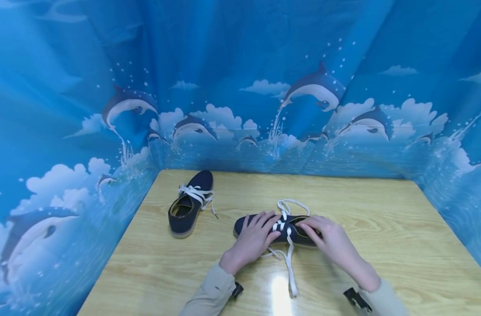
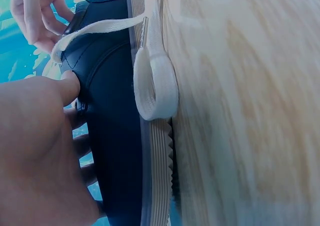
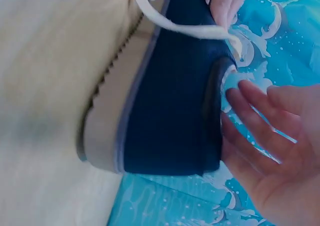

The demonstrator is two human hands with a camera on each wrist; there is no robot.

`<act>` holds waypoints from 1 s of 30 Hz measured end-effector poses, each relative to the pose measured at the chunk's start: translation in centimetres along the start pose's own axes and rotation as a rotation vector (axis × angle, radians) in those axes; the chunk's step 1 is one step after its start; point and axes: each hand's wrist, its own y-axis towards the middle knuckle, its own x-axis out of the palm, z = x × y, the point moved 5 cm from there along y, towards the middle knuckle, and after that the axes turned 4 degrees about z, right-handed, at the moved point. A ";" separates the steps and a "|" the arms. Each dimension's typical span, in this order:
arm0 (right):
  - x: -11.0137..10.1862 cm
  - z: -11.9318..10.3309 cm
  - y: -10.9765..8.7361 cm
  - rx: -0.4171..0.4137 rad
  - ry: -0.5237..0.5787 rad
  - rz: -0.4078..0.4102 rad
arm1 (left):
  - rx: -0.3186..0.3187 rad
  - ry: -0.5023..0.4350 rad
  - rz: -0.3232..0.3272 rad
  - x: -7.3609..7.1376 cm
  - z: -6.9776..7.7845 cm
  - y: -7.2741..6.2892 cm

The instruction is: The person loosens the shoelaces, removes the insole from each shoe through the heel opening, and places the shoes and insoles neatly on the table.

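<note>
A navy shoe (image 1: 303,241) lies on its sole across the table, toe to the left, its white lace (image 1: 289,263) loose with ends trailing on both sides. My left hand (image 1: 253,237) rests over the front of it, fingers spread across the top and thumb beside the lacing. In the left wrist view that thumb (image 2: 71,88) touches the upper above the ribbed sole. My right hand (image 1: 333,239) is at the ankle opening, its fingertips dipping in at the rim. The right wrist view shows its fingers (image 3: 260,108) loosely bent beside the collar, with nothing seen between them.
Another navy shoe (image 1: 182,224) with white laces stands at the table's back left, toe pointing away. The wood-grain table (image 1: 382,219) meets a blue dolphin-print curtain (image 1: 232,66) at the back and sides. Black buckled straps (image 1: 357,299) sit at the wrists.
</note>
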 end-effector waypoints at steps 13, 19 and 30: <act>-0.7 2.1 3.1 0.192 0.127 -0.489 | -0.003 -0.004 -0.022 -0.1 0.0 0.1; 0.2 2.4 4.1 0.280 0.193 -0.757 | -0.015 -0.024 -0.034 -0.1 0.1 0.2; 1.2 2.2 5.2 0.531 0.200 -0.957 | -0.014 -0.041 -0.046 -0.1 0.0 0.2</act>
